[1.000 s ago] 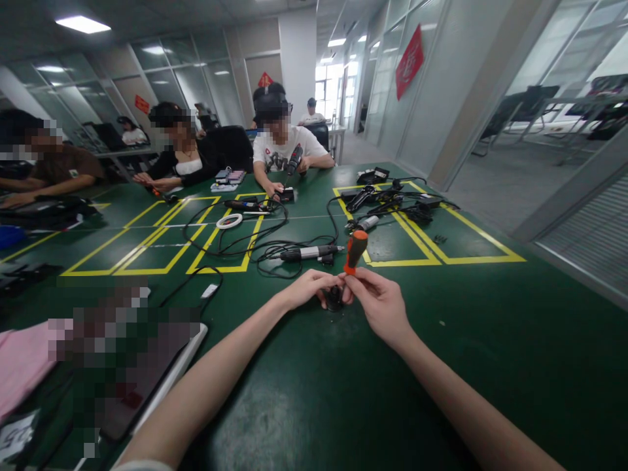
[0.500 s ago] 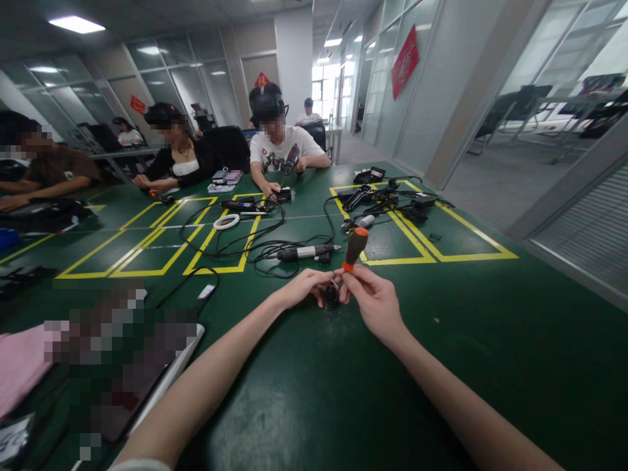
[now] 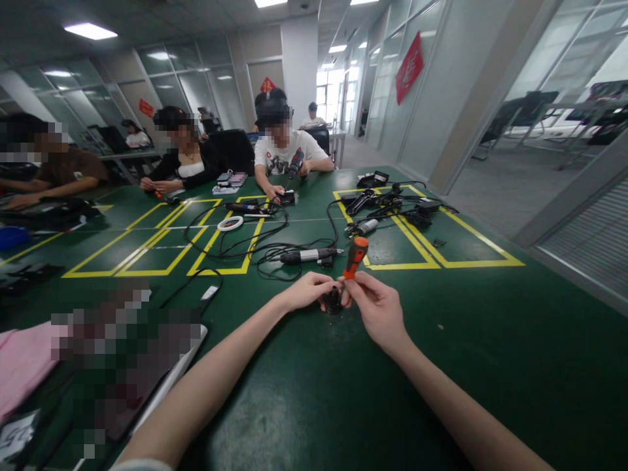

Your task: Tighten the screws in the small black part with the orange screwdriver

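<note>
My right hand (image 3: 375,307) pinches an orange-handled screwdriver (image 3: 356,255) near the base of its handle, the handle standing nearly upright above my fingers. Its tip goes down into a small black round part (image 3: 333,302) that rests on the green table (image 3: 490,366). My left hand (image 3: 308,291) is closed around that black part from the left, steadying it. The screwdriver's tip is hidden between my fingers.
An electric screwdriver (image 3: 309,255) with tangled black cables lies just beyond my hands. More black tools (image 3: 387,199) sit in a yellow-taped square at back right. A white ring (image 3: 229,223) lies mid-table. Other people sit at the far side. A blurred flat object (image 3: 127,366) lies at my left.
The screwdriver handle has tilted a little more upright over the black part. Both hands stay in the same spot; the view has shifted slightly.
</note>
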`<state>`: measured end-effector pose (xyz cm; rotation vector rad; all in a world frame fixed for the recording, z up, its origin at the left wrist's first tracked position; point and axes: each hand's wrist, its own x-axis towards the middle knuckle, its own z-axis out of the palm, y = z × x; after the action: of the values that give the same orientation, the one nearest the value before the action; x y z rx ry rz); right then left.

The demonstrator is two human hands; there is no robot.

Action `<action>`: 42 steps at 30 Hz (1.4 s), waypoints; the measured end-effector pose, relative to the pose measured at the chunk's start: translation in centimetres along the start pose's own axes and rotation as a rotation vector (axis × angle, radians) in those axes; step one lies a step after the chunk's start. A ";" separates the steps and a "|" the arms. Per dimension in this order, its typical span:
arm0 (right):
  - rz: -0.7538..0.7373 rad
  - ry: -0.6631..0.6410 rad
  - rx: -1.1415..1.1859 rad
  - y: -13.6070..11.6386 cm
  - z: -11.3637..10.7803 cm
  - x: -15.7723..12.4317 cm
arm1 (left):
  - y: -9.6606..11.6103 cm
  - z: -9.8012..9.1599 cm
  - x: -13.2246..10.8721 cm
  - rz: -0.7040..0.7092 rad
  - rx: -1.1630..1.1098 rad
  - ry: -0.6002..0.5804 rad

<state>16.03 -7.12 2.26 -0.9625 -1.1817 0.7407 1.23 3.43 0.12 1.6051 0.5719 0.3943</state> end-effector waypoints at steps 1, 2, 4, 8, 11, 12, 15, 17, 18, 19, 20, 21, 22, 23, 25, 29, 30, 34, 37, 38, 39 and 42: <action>0.011 -0.001 0.008 0.0 0.0 0.0 | 0.0 0.0 0.0 0.002 0.005 -0.004; 0.025 0.006 0.020 0.1 0.0 0.0 | -0.1 0.0 0.0 0.004 0.009 -0.003; 0.052 0.025 0.037 0.2 0.1 -0.1 | -0.3 -0.1 0.1 0.009 0.018 0.012; 0.068 0.048 0.029 0.4 0.0 -0.2 | -0.5 -0.1 0.3 0.006 0.019 0.027; 0.059 0.054 0.024 0.2 -0.1 -0.1 | -0.5 -0.1 0.3 0.008 0.013 0.023; 0.048 0.043 0.019 0.1 -0.1 0.0 | -0.5 -0.1 0.3 0.011 0.010 0.023; 0.012 -0.003 -0.002 -0.1 -0.1 0.1 | -0.5 -0.1 0.3 0.016 0.002 0.029; 0.019 -0.013 -0.002 -0.1 -0.1 0.1 | -0.5 -0.1 0.3 0.018 0.000 0.025; 0.031 -0.006 0.004 0.0 -0.1 0.0 | -0.5 -0.1 0.3 0.019 0.000 0.021; 0.045 0.005 0.012 0.1 0.0 0.0 | -0.5 -0.1 0.3 0.020 0.003 0.018; 0.058 0.018 0.019 0.2 -0.1 -0.1 | -0.5 -0.1 0.3 0.018 0.008 0.016; 0.069 0.030 0.023 0.3 -0.1 -0.1 | -0.5 -0.1 0.3 0.014 0.012 0.018; 0.076 0.040 0.025 0.3 -0.1 -0.2 | -0.5 0.0 0.3 0.008 0.015 0.024; 0.081 0.048 0.025 0.4 -0.1 -0.2 | -0.5 0.0 0.3 0.001 0.017 0.030; 0.081 0.064 0.024 0.3 -0.1 -0.2 | -0.5 0.0 0.4 -0.006 0.013 0.032; 0.033 0.035 -0.003 -0.1 -0.1 0.0 | -0.4 0.0 0.4 0.000 0.010 0.031; 0.015 0.023 -0.012 -0.2 -0.1 0.0 | -0.4 0.0 0.4 0.003 0.013 0.032; 0.014 0.011 -0.002 -0.2 -0.1 0.0 | -0.3 0.1 0.3 0.010 0.020 0.015; 0.063 0.040 0.037 0.1 -0.3 0.0 | -0.5 0.0 0.4 0.004 0.011 0.034; 0.069 0.053 0.041 0.2 -0.3 0.0 | -0.6 0.0 0.4 0.004 0.006 0.038; 0.071 0.061 0.036 0.3 -0.4 -0.1 | -0.6 0.0 0.5 0.007 0.002 0.037; 0.072 0.065 -0.010 0.3 -0.4 -0.1 | -0.7 0.0 0.6 0.013 -0.011 0.023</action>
<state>16.42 -7.17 1.95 -1.0346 -1.0995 0.7553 1.59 3.80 -0.58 1.5959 0.5764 0.4253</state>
